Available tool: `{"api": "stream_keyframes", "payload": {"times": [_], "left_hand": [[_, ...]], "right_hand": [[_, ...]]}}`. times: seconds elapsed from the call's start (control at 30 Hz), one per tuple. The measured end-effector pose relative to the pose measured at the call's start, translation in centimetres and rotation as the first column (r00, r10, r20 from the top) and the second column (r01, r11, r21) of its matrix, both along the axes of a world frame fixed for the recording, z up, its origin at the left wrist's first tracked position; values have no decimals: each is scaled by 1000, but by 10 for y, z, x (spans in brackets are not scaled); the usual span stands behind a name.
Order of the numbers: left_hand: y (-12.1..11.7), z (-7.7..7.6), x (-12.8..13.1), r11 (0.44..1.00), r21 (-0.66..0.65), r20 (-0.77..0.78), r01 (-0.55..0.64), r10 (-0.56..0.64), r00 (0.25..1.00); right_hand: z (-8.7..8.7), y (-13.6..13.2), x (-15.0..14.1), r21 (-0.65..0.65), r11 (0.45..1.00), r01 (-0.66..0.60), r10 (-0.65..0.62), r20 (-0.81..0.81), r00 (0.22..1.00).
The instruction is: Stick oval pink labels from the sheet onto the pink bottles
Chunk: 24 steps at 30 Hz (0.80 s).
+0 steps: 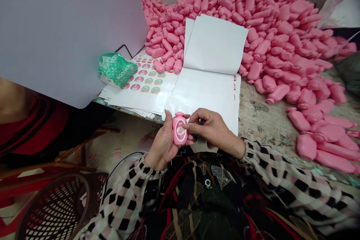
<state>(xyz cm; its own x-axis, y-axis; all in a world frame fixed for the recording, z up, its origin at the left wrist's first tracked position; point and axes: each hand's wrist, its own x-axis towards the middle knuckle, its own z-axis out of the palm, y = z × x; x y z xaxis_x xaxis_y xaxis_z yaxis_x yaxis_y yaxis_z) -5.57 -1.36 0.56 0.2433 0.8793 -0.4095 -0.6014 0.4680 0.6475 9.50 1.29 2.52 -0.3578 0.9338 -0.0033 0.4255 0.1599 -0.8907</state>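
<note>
My left hand is wrapped round a small pink plastic bottle, held upright in front of my lap. A round pink-and-white sticker sits on the bottle's face. My right hand has its fingers pinched together, with the fingertips pressing on the sticker's right edge. Just beyond my hands lies a white backing sheet with its top leaf folded up. A second sheet with rows of round stickers lies to the left of it.
A big heap of pink bottles fills the table's back and right side, with more at the right edge. A green packet rests on the sticker sheets. A white board stands at left, a woven basket below.
</note>
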Motion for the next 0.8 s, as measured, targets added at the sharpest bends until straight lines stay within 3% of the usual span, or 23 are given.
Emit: {"api": "stream_keyframes", "payload": {"times": [0.27,0.37,0.47,0.63,0.73,0.8], "left_hand": [[-8,9,-8,987,57,-137,151,-142,980],[-11,8,-9,980,62,-165,190,-178,970],[-12,8,-4,969,47,-177,243,-231,957],[-18,12,0,940,54,-250,337,-314,916],[-32,11,-18,945,24,-363,327,-296,884],[-46,3,-39,957,-51,-504,284,-270,820]], "right_hand": [[3,4,11,137,987,-84,64,144,987],[6,8,18,205,978,-41,4,179,984],[5,6,17,172,984,54,-73,110,991],[-1,3,9,73,993,92,-94,30,995],[1,5,21,72,988,139,-143,58,988],[4,3,33,58,990,126,-132,109,985]]}}
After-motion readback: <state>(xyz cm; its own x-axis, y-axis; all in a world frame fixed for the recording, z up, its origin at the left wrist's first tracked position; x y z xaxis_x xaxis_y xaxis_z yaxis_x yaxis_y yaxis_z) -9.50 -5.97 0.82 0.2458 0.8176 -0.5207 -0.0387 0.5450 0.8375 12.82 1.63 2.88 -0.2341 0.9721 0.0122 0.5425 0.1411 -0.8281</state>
